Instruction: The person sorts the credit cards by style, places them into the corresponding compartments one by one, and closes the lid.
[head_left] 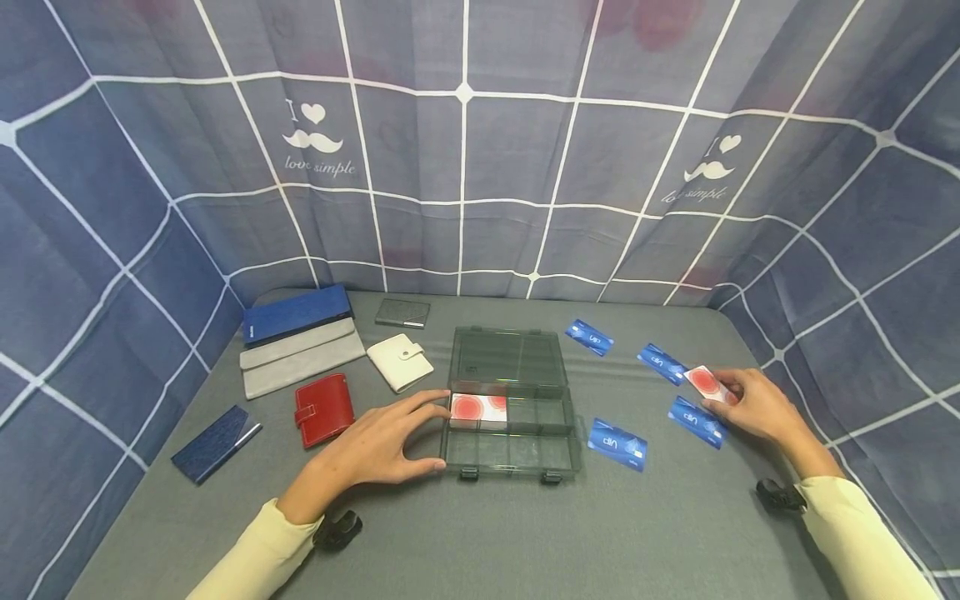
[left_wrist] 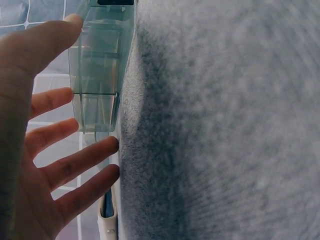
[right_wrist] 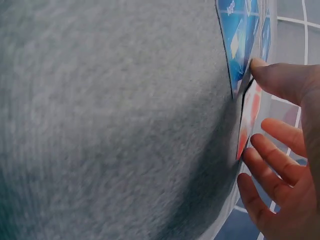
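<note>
A green-tinted clear plastic compartment box (head_left: 510, 450) lies with its lid (head_left: 508, 358) swung back. White cards with red circles (head_left: 468, 408) fill the left part of its middle row. My left hand (head_left: 382, 442) rests at the box's left side, fingers spread and thumb at the front corner; in the left wrist view the fingers look straight beside the clear wall (left_wrist: 100, 65). Over at the right, my right hand (head_left: 761, 404) pinches a red-and-white card (head_left: 707, 382) by its right end, between two blue VIP cards (head_left: 662, 364). The thumb (right_wrist: 267, 72) shows on the card's edge in the right wrist view.
More blue VIP cards (head_left: 617, 444) lie right of the box. On the left are a red wallet (head_left: 325, 408), a cream wallet (head_left: 400, 362), a grey long wallet (head_left: 300, 358), a blue one (head_left: 297, 314), a navy card case (head_left: 213, 444) and a dark grey card case (head_left: 402, 313).
</note>
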